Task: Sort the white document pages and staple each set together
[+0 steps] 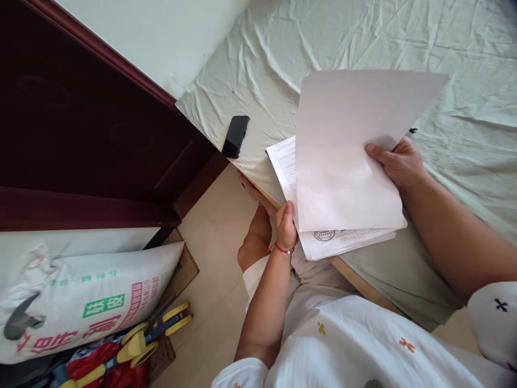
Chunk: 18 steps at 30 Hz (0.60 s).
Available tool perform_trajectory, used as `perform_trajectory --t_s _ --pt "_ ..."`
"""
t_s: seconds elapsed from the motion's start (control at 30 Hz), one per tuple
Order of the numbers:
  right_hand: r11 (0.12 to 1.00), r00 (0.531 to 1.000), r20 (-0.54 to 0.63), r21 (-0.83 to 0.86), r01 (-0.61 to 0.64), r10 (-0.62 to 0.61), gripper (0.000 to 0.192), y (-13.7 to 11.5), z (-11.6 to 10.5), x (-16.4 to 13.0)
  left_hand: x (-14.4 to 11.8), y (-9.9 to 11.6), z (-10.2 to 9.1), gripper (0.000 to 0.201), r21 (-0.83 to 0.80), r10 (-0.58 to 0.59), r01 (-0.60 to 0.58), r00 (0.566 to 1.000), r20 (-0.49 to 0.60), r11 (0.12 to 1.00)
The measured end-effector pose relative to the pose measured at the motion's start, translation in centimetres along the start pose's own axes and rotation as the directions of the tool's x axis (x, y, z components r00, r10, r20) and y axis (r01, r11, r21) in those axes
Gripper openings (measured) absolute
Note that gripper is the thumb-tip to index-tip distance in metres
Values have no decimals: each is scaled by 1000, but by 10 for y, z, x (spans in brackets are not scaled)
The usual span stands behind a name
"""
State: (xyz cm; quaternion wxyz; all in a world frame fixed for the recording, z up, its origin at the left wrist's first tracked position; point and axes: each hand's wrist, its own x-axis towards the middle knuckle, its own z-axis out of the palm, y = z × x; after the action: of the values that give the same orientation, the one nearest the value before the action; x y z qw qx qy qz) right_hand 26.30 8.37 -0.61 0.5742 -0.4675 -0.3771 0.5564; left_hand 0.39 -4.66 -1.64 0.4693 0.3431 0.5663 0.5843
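Note:
In my right hand [399, 161] is a blank white sheet of paper [343, 156], gripped at its right edge with the thumb on top. The sheet is tilted up and covers much of a stack of printed papers [351, 240] beneath it. A round black stamp mark shows on the stack's lower part. My left hand [286, 226], with a red bracelet at the wrist, pinches the stack's left edge, thumb on top. Its other fingers are hidden under the papers.
A black phone [236, 136] lies near the left edge of the bed, on a pale green sheet [464, 32]. Down on the left are a dark red door [81, 108], a printed white sack [92, 296] and a yellow-and-blue wheeled toy [137, 347]. Tiled floor [214, 258] shows between.

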Motion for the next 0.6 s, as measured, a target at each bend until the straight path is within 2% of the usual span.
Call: perform_trajectory --t_s 0.3,0.47,0.6 --pt "998 998 -7 -15 -60 60 36 -6 5 -6 -1 7 5 50 -22 42 -41 998 45 999" --pt "998 998 21 20 -67 67 38 -7 5 -6 -1 0 1 45 -2 41 -41 999 32 999" --pt "996 996 33 37 -80 79 42 -7 6 -6 0 -6 -2 50 0 8 -8 1000 13 1000"
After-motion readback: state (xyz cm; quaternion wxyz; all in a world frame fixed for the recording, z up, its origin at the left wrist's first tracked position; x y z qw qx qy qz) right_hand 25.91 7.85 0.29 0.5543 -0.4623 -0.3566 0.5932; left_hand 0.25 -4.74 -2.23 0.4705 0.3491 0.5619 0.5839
